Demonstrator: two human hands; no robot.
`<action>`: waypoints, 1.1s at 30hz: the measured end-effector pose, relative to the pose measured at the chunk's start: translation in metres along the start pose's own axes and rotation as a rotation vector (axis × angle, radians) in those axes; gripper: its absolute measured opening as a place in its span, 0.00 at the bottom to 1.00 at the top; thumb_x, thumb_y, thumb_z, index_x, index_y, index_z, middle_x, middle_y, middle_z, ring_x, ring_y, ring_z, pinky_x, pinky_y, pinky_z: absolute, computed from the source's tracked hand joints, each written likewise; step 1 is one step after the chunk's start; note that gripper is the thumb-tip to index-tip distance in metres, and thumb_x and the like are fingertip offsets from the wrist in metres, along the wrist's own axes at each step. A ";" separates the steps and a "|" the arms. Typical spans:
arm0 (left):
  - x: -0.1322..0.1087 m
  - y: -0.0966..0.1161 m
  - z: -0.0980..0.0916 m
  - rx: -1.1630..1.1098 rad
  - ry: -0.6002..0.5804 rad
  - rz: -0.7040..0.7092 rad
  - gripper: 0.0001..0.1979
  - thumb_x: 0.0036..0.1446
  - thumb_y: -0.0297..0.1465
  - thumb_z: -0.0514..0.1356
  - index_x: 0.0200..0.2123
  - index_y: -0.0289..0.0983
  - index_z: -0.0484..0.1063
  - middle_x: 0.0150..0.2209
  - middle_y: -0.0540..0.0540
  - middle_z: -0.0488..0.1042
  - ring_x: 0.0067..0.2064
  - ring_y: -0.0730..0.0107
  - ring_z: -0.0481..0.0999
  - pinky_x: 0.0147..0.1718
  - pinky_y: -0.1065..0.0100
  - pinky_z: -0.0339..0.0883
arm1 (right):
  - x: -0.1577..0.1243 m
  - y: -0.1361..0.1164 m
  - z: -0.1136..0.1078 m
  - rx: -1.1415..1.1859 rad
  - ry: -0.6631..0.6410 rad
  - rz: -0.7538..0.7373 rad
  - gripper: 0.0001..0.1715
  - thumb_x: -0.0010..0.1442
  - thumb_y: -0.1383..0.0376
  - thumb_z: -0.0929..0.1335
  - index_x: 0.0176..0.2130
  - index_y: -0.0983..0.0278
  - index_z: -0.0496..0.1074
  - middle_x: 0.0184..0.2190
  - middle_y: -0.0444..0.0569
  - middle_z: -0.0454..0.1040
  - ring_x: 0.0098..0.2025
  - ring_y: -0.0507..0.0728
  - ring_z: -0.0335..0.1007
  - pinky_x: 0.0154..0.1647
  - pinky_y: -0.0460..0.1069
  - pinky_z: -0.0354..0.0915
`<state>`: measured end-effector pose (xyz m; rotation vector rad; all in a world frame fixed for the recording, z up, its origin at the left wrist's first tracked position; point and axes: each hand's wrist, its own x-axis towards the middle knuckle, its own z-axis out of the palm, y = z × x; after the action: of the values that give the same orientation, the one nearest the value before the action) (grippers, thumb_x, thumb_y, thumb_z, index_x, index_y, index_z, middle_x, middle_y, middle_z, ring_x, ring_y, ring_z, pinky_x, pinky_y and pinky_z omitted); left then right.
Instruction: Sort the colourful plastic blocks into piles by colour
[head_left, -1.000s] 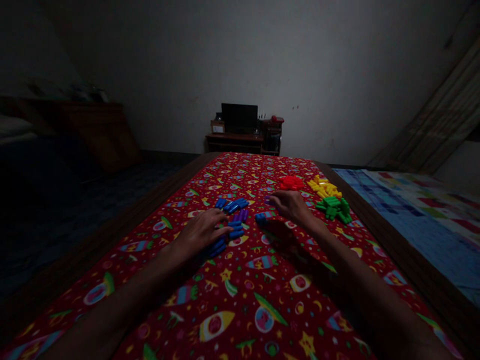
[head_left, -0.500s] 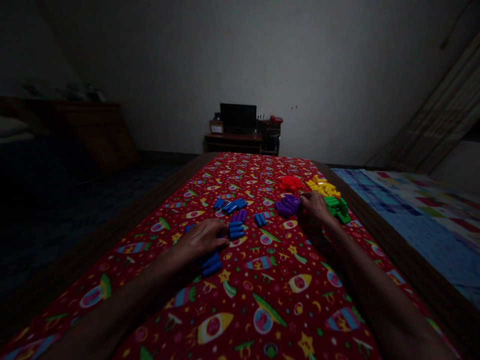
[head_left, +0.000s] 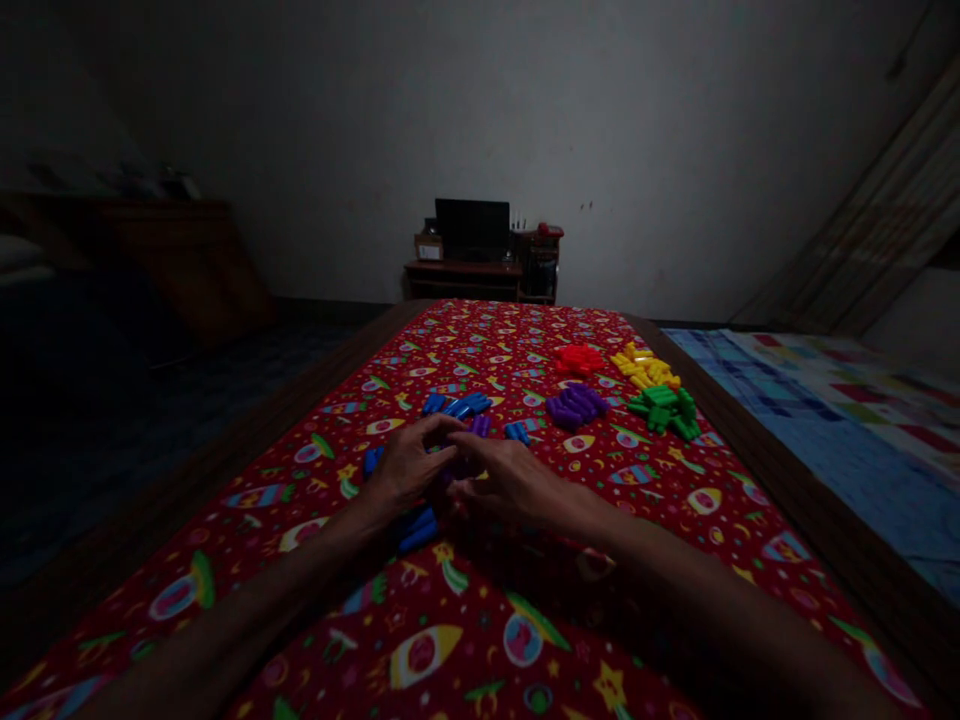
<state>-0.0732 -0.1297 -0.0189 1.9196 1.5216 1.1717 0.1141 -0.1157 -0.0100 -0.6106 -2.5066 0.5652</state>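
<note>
My left hand [head_left: 411,462] and my right hand [head_left: 514,482] meet low over the cloth, fingers bent toward each other. Their fingertips close around a dark spot, and what they hold there is hidden. A purple plastic piece [head_left: 481,425] shows just past the fingertips. Around the hands lie small tube-like blue plastic pieces: a cluster [head_left: 469,405] beyond, a small group [head_left: 517,432] to the right, one bit [head_left: 373,460] behind my left hand and some pieces [head_left: 418,530] below it. Farther right sits a purple pile [head_left: 576,405].
A red pile [head_left: 579,360], a yellow pile [head_left: 645,368] and a green pile [head_left: 667,412] lie on the right of the patterned red cloth [head_left: 585,640]. Beyond the bed's end stands a desk with a monitor [head_left: 472,230]. Another bed surface [head_left: 757,420] is at right.
My right hand has left the purple and green piles and come across to my left hand. The blue pieces beside my left fingertips are now covered by the hands.
</note>
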 end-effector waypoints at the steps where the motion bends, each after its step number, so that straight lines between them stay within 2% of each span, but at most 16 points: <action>1: -0.001 0.000 0.002 -0.006 -0.009 0.004 0.14 0.52 0.40 0.60 0.37 0.37 0.74 0.35 0.46 0.80 0.37 0.63 0.78 0.37 0.65 0.72 | -0.001 0.000 0.005 -0.028 -0.001 0.003 0.29 0.62 0.63 0.67 0.60 0.66 0.61 0.37 0.50 0.78 0.32 0.53 0.70 0.30 0.45 0.57; 5: -0.001 -0.002 0.002 0.021 -0.052 0.067 0.18 0.53 0.44 0.60 0.41 0.37 0.74 0.37 0.45 0.80 0.39 0.60 0.79 0.37 0.64 0.73 | 0.002 0.012 0.003 -0.151 0.062 0.068 0.29 0.59 0.65 0.68 0.59 0.65 0.63 0.35 0.49 0.78 0.31 0.54 0.69 0.28 0.45 0.56; 9: 0.000 -0.002 -0.004 0.136 -0.038 0.145 0.20 0.56 0.45 0.59 0.46 0.38 0.73 0.42 0.43 0.79 0.42 0.60 0.79 0.40 0.64 0.73 | 0.003 0.036 -0.029 -0.265 0.191 0.211 0.22 0.60 0.63 0.67 0.53 0.69 0.70 0.33 0.52 0.78 0.29 0.55 0.69 0.28 0.46 0.56; 12: 0.004 -0.007 -0.008 0.225 -0.034 0.208 0.15 0.60 0.42 0.55 0.40 0.38 0.75 0.41 0.43 0.78 0.42 0.62 0.78 0.44 0.63 0.71 | -0.003 0.064 -0.058 -0.381 0.304 0.390 0.22 0.60 0.62 0.68 0.52 0.69 0.71 0.32 0.54 0.78 0.30 0.56 0.71 0.29 0.47 0.57; 14: 0.006 -0.014 -0.008 0.269 -0.044 0.242 0.14 0.61 0.39 0.53 0.38 0.38 0.75 0.40 0.43 0.78 0.43 0.62 0.78 0.46 0.63 0.71 | -0.009 0.083 -0.072 -0.463 0.330 0.493 0.23 0.60 0.62 0.68 0.53 0.68 0.71 0.33 0.54 0.79 0.32 0.57 0.72 0.31 0.47 0.57; 17: 0.008 -0.026 -0.006 0.327 -0.066 0.288 0.14 0.61 0.37 0.52 0.39 0.38 0.75 0.42 0.42 0.77 0.45 0.62 0.76 0.46 0.62 0.70 | -0.017 0.100 -0.080 -0.564 0.313 0.588 0.23 0.62 0.60 0.66 0.54 0.66 0.70 0.35 0.55 0.79 0.35 0.59 0.73 0.31 0.47 0.57; 24: 0.009 -0.032 -0.012 0.418 -0.131 0.289 0.16 0.63 0.37 0.50 0.40 0.38 0.75 0.45 0.41 0.76 0.47 0.61 0.75 0.50 0.60 0.69 | -0.018 0.109 -0.070 -0.729 0.219 0.562 0.22 0.62 0.57 0.67 0.51 0.66 0.73 0.41 0.59 0.77 0.40 0.60 0.72 0.33 0.48 0.56; 27: 0.011 -0.036 -0.015 0.450 -0.129 0.278 0.16 0.64 0.37 0.49 0.40 0.37 0.75 0.45 0.41 0.76 0.46 0.60 0.75 0.49 0.59 0.69 | -0.017 0.108 -0.070 -0.751 0.235 0.559 0.20 0.61 0.58 0.67 0.50 0.66 0.74 0.41 0.58 0.77 0.39 0.59 0.70 0.34 0.48 0.55; 30: 0.013 -0.043 -0.017 0.477 -0.116 0.301 0.16 0.64 0.36 0.49 0.41 0.37 0.75 0.45 0.40 0.76 0.46 0.60 0.76 0.49 0.59 0.70 | -0.014 0.099 -0.073 -0.754 0.277 0.513 0.19 0.63 0.61 0.64 0.50 0.67 0.74 0.40 0.57 0.77 0.38 0.58 0.69 0.34 0.48 0.54; 33: 0.014 -0.050 -0.018 0.504 -0.082 0.315 0.17 0.64 0.36 0.48 0.43 0.37 0.75 0.46 0.40 0.76 0.47 0.59 0.76 0.48 0.59 0.70 | -0.004 0.084 -0.067 -0.677 0.240 0.427 0.19 0.65 0.63 0.61 0.50 0.67 0.74 0.38 0.56 0.77 0.35 0.56 0.68 0.33 0.48 0.54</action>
<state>-0.1162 -0.1043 -0.0420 2.5802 1.6226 0.8609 0.1797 -0.0313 0.0009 -1.3875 -2.3088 -0.2426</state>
